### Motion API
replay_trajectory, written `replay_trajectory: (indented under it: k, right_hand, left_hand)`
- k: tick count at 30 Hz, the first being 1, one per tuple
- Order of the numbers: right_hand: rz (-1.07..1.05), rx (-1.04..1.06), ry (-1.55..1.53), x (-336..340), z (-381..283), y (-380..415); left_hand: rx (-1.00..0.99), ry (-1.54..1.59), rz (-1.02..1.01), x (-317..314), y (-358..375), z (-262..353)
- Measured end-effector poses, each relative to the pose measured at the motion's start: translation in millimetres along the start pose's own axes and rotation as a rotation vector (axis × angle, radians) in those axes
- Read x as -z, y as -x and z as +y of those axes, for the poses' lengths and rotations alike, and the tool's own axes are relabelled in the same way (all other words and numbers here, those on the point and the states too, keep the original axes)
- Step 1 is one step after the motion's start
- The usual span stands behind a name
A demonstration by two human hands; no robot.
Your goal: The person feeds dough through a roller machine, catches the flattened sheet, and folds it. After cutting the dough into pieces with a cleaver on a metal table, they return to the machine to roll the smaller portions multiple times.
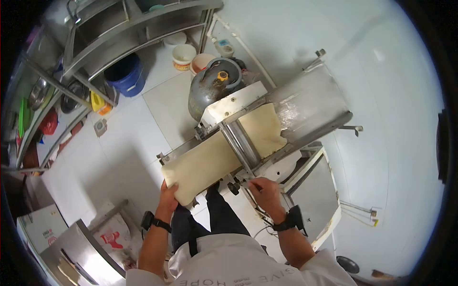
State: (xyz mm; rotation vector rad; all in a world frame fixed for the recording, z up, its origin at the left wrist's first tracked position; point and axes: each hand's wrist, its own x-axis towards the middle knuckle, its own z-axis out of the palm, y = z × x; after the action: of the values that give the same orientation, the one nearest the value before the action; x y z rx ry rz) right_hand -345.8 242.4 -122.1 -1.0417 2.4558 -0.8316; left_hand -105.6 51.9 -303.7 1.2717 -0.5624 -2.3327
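A long, pale dough sheet (202,164) lies across the metal dough-rolling machine and passes under its steel rollers (242,145). Its far part rests on the metal tray (310,105) to the right. My left hand (168,195) grips the sheet's left end, with the thumb on top and the other fingers mostly hidden beneath. Beside the rollers' near end, my right hand (265,191) is closed next to a black knob (234,187). What its curled fingers hold, if anything, is too small to tell.
A gas cylinder (214,88) stands just behind the machine. White tubs (184,55) and a blue bucket (125,76) are on the floor near a metal sink frame (138,43). A pale metal cabinet (312,200) stands at right; a steel-topped unit (83,255) is at lower left.
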Motion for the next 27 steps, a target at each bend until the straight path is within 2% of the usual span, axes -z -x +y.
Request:
replay_trajectory:
  k: [4, 11, 13, 17, 21, 23, 27]
  right_hand:
    - [-0.039, -0.078, -0.079, -13.2, -19.2, 25.3]
    - [-0.053, -0.159, -0.137, -39.4, -16.4, 62.4]
    - [-0.111, -0.252, -0.153, -42.6, -16.7, 69.6]
    - [-0.017, -0.184, -0.216, -72.1, 9.8, 91.2]
    - [-0.059, -0.302, -0.347, -98.7, 35.9, 105.0]
    - [-0.142, -0.426, -0.438, -104.5, 40.8, 109.3]
    - [-0.153, -0.548, -0.605, -120.7, 50.2, 114.6]
  left_hand:
    - [-0.019, 0.071, -0.117, 18.1, 17.1, 12.9]
    - [-0.019, 0.049, -0.097, 18.8, 64.5, 54.1]
    - [-0.012, 0.021, -0.09, 19.4, 72.6, 63.2]
    - [-0.056, 0.028, -0.128, 25.1, 91.6, 76.9]
    - [-0.087, -0.011, -0.101, 21.0, 115.8, 94.4]
    - [-0.096, -0.016, -0.113, 25.0, 125.0, 102.1]
    - [-0.129, -0.015, -0.119, 23.9, 147.8, 119.6]
